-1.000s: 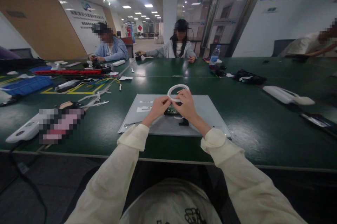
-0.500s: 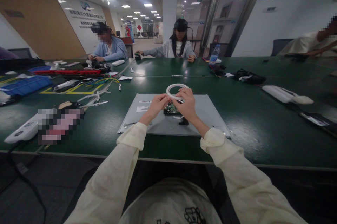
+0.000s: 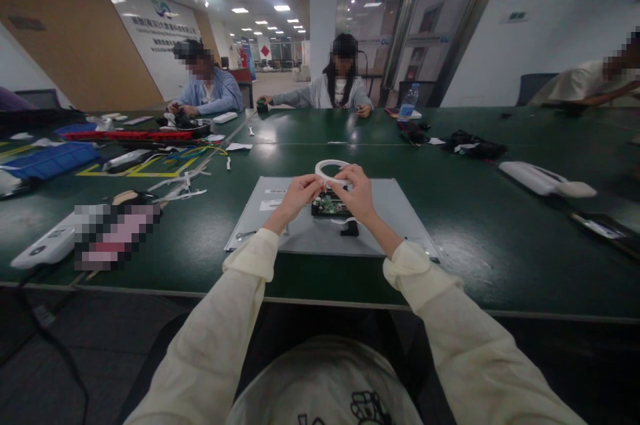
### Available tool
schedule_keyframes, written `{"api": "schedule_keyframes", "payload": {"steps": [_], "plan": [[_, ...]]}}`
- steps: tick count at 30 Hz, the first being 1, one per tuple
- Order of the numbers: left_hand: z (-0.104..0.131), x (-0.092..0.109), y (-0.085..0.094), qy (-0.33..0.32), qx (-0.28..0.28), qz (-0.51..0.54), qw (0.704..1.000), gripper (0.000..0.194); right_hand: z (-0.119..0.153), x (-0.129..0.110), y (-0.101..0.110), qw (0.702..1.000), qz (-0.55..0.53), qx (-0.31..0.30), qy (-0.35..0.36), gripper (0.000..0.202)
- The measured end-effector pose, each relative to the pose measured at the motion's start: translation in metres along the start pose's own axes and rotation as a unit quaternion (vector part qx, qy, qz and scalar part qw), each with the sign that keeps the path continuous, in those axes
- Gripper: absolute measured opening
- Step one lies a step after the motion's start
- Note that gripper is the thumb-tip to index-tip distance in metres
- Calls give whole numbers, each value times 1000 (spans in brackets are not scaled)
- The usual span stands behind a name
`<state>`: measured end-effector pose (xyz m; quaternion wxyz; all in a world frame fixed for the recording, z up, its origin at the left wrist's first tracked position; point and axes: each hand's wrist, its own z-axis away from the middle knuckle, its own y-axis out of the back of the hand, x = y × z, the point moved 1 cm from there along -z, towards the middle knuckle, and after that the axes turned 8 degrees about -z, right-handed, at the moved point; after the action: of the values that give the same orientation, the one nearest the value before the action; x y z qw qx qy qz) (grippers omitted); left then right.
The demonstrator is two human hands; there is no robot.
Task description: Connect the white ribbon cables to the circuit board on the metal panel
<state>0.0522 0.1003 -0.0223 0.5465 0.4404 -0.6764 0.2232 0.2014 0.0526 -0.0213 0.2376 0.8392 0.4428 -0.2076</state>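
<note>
A white ring-shaped roll of tape is held up in my right hand, its fingers wrapped on the near right side. My left hand is closed in a pinch at the roll's near edge, with its fingertips close to my right thumb; what it pinches is too small to make out. Below both hands a green circuit board in a black frame lies on a grey mat. A black piece sits on the mat near my right wrist, and a metal tool lies at the left.
Blue trays, loose white strips and a white power strip lie left on the green table. A water bottle and a white device are to the right. Two people sit across, another far right.
The roll of tape has tilted a little flatter in my hands. Both hands stay pinched together over the circuit board, almost unmoved.
</note>
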Motion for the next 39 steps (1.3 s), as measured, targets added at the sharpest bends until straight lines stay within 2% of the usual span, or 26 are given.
{"api": "schedule_keyframes", "payload": {"steps": [7,10,12,15,17,18,20,23,26,30,34,39], "plan": [[-2,3,-4,-19,-7,-23,1000,26,-1,0,0,1000,-4,-7,11,15],[-2,2,3,-24,-12,-22,999,27,-4,9,4,1000,-8,-10,7,17],[-3,0,18,-24,25,-5,999,27,-9,23,17,998,0,48,-33,20],[-5,-6,48,-32,127,28,991,26,-16,50,47,969,34,215,-120,26],[-8,-12,61,-30,154,11,988,25,-19,63,62,951,65,264,-147,27],[-9,-15,63,-28,157,1,987,25,-19,67,65,950,80,262,-149,27],[-11,-20,62,-22,150,-24,988,25,-18,69,62,959,105,221,-140,26],[-12,-25,56,-16,146,-55,988,25,-13,65,48,977,131,118,-122,26],[-11,-28,56,-23,160,-77,984,25,-8,64,39,980,148,33,-130,29],[-12,-29,61,-33,170,-87,981,26,-4,69,38,975,176,-24,-136,30],[-11,-27,60,-24,175,-86,980,24,-2,72,40,959,232,-71,-146,29],[-10,-27,56,-17,168,-93,981,23,-5,63,44,910,360,-119,-168,29]]}}
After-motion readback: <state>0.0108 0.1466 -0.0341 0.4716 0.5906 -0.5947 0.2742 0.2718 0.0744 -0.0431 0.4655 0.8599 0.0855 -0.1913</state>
